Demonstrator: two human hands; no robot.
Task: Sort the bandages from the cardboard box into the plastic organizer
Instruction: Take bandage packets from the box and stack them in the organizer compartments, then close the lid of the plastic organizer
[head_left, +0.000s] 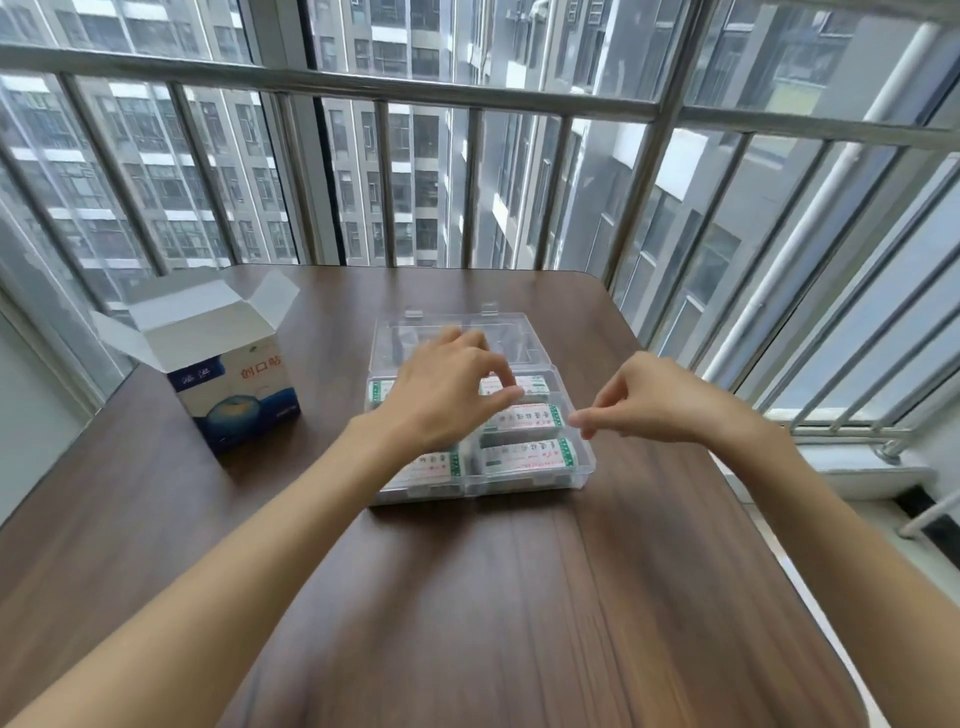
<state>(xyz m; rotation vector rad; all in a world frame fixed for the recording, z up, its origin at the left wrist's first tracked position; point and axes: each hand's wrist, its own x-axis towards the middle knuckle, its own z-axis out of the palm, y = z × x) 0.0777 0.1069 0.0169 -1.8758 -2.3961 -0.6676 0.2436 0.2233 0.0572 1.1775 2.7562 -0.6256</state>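
Bright window daylight; blurred hands; warped edges.

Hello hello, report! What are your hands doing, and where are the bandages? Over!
Left hand over the organizer, fingers curled, grip unclear. Right hand beside it, holding nothing. Bandages fill the compartments. Box open, left. Nothing blocking.

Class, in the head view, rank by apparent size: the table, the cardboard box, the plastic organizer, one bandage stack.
1. Table
2. Plastic organizer
3. Cardboard box, though close to the organizer
4. Bandage stack
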